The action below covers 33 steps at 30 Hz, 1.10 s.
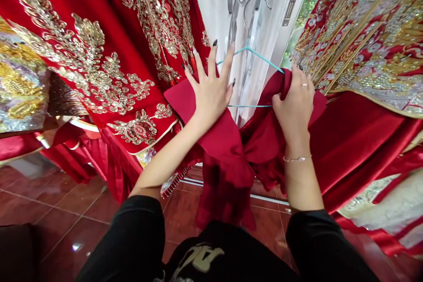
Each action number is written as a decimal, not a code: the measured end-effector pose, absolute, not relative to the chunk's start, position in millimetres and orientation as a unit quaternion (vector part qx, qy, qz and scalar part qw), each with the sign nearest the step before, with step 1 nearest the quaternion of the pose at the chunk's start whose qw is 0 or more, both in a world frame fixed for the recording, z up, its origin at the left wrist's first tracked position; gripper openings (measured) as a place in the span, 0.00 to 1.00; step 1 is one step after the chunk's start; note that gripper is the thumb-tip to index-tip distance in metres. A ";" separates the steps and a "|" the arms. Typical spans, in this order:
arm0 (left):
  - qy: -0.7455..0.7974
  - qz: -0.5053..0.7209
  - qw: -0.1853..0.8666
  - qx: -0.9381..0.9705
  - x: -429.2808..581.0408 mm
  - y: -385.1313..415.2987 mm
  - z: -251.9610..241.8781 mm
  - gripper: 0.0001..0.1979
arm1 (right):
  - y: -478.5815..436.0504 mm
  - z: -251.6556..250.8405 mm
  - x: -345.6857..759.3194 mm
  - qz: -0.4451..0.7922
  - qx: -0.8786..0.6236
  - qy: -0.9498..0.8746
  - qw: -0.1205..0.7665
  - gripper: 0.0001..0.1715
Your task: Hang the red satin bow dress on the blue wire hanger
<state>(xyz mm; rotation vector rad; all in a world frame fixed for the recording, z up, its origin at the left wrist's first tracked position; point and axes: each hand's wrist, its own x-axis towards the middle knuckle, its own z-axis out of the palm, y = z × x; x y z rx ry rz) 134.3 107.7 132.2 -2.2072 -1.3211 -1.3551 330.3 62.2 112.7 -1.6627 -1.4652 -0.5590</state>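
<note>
A plain dark red dress [224, 141] hangs from a light blue hanger [264, 58] with a silver hook, in the middle of the head view. My left hand [211, 94] lies over the dress's left shoulder with its fingers spread, several tips reaching past the hanger's arm. On the other shoulder my right hand [295, 108] grips the folded fabric between thumb and fingers, near the hanger's end. The hanger's crossbar shows between both hands. The neckline falls in a V, and the lower part of the dress hangs toward the floor.
Red garments with gold sequin embroidery [132, 83] hang close on the left. A heavily beaded red and gold garment [366, 39] hangs on the right. Behind the hanger are a white curtain [211, 0] and a door frame [291, 13]. The floor [76, 220] has glossy red tiles.
</note>
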 end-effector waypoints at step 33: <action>-0.440 -0.370 0.178 -0.799 75.0 122.4 169.3 0.24 | 53.4 137.9 381.3 -0.256 -0.685 -0.636 0.246 0.20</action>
